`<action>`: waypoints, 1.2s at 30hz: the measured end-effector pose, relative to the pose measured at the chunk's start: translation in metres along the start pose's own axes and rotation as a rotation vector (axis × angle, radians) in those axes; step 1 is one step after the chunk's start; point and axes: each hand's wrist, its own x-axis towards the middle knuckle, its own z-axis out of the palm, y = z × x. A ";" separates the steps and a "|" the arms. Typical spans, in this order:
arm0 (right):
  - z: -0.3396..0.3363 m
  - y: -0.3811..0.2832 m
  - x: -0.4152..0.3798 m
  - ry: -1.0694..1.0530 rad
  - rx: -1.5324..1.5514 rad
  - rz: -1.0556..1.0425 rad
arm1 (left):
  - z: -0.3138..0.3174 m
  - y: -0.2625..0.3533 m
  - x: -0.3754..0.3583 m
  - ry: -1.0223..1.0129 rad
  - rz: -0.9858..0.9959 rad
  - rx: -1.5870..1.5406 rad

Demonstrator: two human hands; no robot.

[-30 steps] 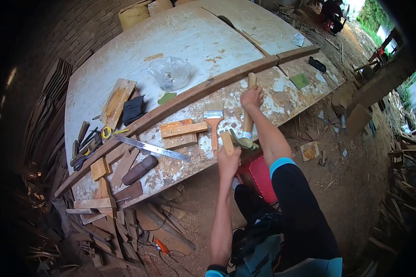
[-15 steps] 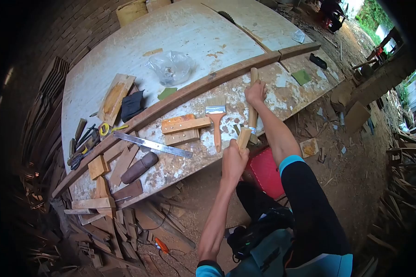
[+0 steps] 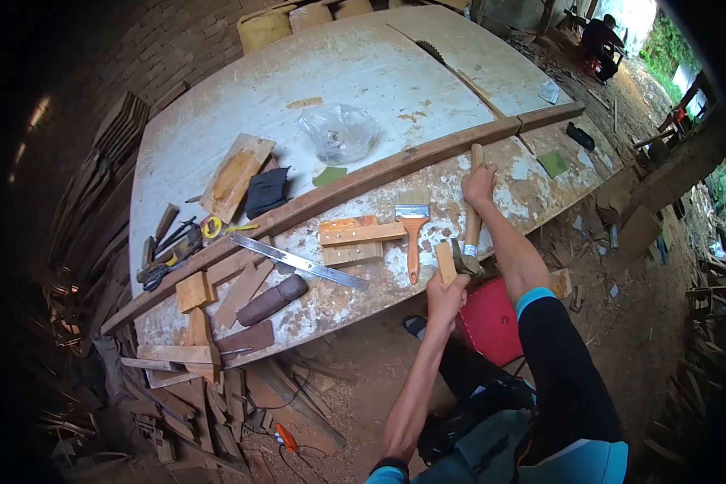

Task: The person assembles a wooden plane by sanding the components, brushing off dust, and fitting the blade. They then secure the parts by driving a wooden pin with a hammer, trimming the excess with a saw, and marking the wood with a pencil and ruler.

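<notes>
My left hand (image 3: 445, 298) is closed around a small pale wooden block (image 3: 445, 262), held upright at the table's near edge. Farther up, my right hand (image 3: 480, 185) wraps round the upper part of the wooden handle of a hammer (image 3: 473, 226). A pale label circles the handle low down, and the dark head beside the block is partly hidden. Left of the hands lies a wide paintbrush (image 3: 413, 242) with a wooden handle. Its neck is against a stack of small wooden pieces (image 3: 355, 234).
A long wooden beam (image 3: 323, 206) crosses the worktable (image 3: 218, 113). Around it are a steel ruler (image 3: 298, 262), a dark rounded block (image 3: 273, 300), a plastic bag (image 3: 339, 133) and a tape measure (image 3: 212, 227). A saw blade (image 3: 430, 51) protrudes at the back. A red stool (image 3: 492, 323) stands below.
The view has shifted, so the table appears farther right and lower. My left hand still holds the block, now more upright, and my right hand stays on the hammer handle.
</notes>
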 end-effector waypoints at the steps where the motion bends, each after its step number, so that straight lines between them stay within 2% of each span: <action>1: -0.004 0.002 0.002 -0.007 0.026 -0.002 | 0.005 0.007 -0.002 0.005 -0.051 -0.113; 3: 0.000 0.008 0.006 -0.001 0.030 -0.026 | 0.010 0.014 -0.002 -0.009 -0.243 -0.442; 6: -0.006 0.014 0.008 -0.021 0.110 -0.033 | 0.020 -0.002 -0.004 -0.149 -0.373 -1.271; 8: -0.002 0.007 0.009 0.045 0.065 -0.081 | 0.008 -0.006 0.002 -0.180 -0.417 -1.410; 10: -0.003 0.006 0.002 0.065 0.050 -0.080 | 0.003 -0.003 0.002 -0.217 -0.436 -1.323; 13: -0.007 0.005 0.003 0.072 0.109 -0.053 | 0.014 -0.001 -0.006 -0.117 -0.262 -0.625; 16: -0.008 0.003 0.000 0.036 0.050 -0.054 | -0.007 -0.003 0.003 0.029 0.364 0.543; 17: -0.006 0.001 0.002 0.050 0.033 -0.076 | -0.015 0.002 0.004 0.001 0.330 0.673; 20: -0.002 0.003 0.007 0.054 0.046 -0.071 | -0.018 0.005 0.001 -0.015 0.479 1.042; 23: -0.006 0.007 -0.005 0.032 0.073 -0.051 | -0.015 0.018 -0.003 -0.047 0.521 1.156; 26: 0.003 0.009 0.008 0.068 0.101 -0.047 | -0.019 0.001 0.009 -0.080 0.487 0.607; 28: 0.005 0.011 0.001 0.092 0.117 -0.039 | 0.000 0.007 0.005 0.015 0.380 0.616; 32: 0.001 0.020 0.004 0.008 0.298 -0.038 | 0.020 0.029 -0.007 0.178 0.143 0.669; 33: -0.004 0.018 0.003 -0.013 0.330 -0.027 | 0.015 0.032 0.002 0.196 0.657 0.937; 36: -0.005 0.018 -0.002 -0.034 0.384 -0.038 | 0.019 0.044 -0.004 0.293 -0.018 0.361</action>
